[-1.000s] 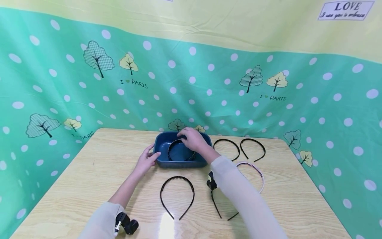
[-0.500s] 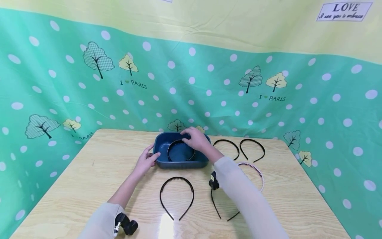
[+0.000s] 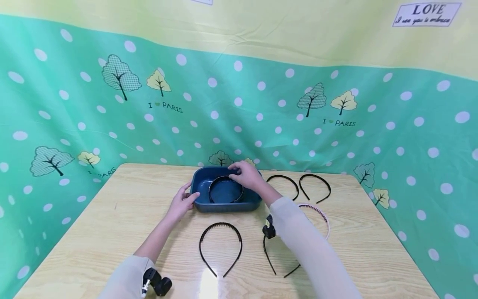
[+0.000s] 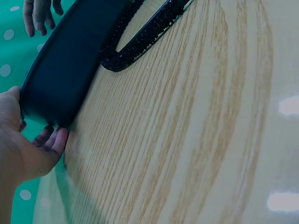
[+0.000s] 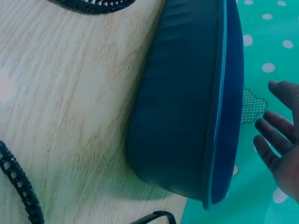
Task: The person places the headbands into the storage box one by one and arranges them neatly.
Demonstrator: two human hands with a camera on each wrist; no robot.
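A dark blue plastic bin [image 3: 224,207] stands at the back middle of the table, with a black headband [image 3: 211,187] lying inside it. My left hand [image 3: 183,202] grips the bin's left end, thumb over the rim and fingers against the outside; the left wrist view shows those fingers at its lower edge. Over the bin's right side hovers my right hand [image 3: 246,175]. Its fingers [image 5: 275,128] are spread and hold nothing in the right wrist view. Whether any fingertip touches the headband inside is hard to tell in the head view.
One black toothed headband [image 3: 220,224] lies in front of the bin. Right of it, another black headband [image 3: 269,257] and a pale pink one [image 3: 328,224] are partly hidden by my right sleeve. Two black headbands, one left [image 3: 282,176] and one right [image 3: 315,175], lie at the back right.
My right hand has shifted slightly to the right over the bin. The left hand keeps its grip, and the headbands lie as before.
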